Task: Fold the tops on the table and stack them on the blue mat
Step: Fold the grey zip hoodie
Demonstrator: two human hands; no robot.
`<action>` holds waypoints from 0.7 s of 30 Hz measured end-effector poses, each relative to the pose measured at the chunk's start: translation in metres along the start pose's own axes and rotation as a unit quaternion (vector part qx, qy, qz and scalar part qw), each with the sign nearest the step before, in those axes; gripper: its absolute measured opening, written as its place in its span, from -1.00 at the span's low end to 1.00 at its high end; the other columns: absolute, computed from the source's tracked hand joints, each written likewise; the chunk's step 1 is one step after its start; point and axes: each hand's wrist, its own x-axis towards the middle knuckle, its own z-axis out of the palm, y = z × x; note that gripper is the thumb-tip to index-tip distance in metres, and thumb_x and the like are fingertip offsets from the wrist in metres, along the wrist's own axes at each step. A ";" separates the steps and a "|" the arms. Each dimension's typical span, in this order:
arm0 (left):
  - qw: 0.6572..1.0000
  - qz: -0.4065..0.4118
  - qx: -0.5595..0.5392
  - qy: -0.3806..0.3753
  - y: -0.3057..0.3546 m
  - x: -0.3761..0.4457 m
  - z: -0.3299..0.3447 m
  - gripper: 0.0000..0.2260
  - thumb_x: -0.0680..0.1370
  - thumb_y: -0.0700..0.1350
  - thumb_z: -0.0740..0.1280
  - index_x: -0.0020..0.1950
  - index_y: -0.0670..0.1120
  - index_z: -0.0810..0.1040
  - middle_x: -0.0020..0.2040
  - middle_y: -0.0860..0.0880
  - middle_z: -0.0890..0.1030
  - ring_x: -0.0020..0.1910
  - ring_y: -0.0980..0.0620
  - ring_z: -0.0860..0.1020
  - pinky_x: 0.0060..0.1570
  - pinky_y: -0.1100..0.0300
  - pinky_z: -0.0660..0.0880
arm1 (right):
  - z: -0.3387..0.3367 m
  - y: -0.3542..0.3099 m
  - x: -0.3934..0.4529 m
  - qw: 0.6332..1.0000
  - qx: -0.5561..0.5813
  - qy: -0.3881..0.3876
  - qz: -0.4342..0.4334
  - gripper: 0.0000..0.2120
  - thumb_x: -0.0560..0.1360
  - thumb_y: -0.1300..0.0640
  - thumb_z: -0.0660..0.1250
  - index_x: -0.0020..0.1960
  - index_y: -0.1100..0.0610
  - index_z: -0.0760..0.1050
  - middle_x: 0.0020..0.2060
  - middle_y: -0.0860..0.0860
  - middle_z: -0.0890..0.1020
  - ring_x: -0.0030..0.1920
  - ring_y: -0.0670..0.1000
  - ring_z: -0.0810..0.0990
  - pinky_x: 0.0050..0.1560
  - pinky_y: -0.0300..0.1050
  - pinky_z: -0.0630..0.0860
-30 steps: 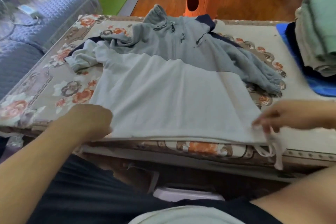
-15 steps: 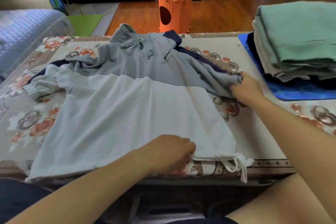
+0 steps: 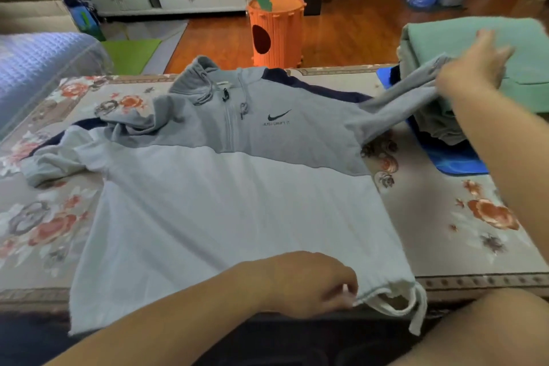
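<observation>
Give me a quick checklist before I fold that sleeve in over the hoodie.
1. Hoodie body lying flat, front up: ok.
2. Left hand holding the bottom hem: ok.
3. Right hand gripping the sleeve: ok, lifted and stretched out.
4. Other sleeve straightened: not ok, bunched.
5. Hood flattened: not ok, rumpled.
6. Room on the folded stack on the blue mat: cannot tell.
</observation>
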 end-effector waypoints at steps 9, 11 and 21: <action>0.838 -0.350 0.005 0.417 -0.248 -0.121 -0.128 -0.81 0.65 -0.10 0.26 0.18 -0.08 0.62 0.06 -0.07 0.65 -0.04 0.00 0.54 0.09 0.02 0.51 | 0.181 -0.108 -0.090 0.875 -0.218 -0.277 -0.332 -0.50 0.60 0.10 0.20 0.53 0.06 0.28 0.49 0.19 0.26 0.47 0.27 0.17 0.46 0.15 0.16; 0.768 -0.456 0.054 0.447 -0.309 -0.170 -0.165 -0.77 0.65 -0.13 0.23 0.23 -0.13 0.60 0.16 -0.19 0.62 0.11 -0.17 0.55 0.11 0.00 0.45 | 0.234 -0.142 -0.107 0.832 -0.233 -0.309 -0.396 -0.50 0.64 0.01 0.15 0.56 0.05 0.23 0.52 0.20 0.25 0.50 0.26 0.16 0.48 0.09 0.10; 0.542 -0.777 -0.042 0.317 -0.421 -0.322 -0.158 -0.36 0.63 0.27 0.13 0.49 -0.20 0.32 0.45 -0.32 0.31 0.44 -0.33 0.26 0.41 -0.22 0.21 | 0.369 -0.219 -0.224 0.792 -0.206 -0.388 -0.424 -0.40 0.66 -0.23 -0.08 0.64 -0.05 -0.04 0.63 0.03 -0.06 0.60 0.13 -0.11 0.55 0.09 -0.15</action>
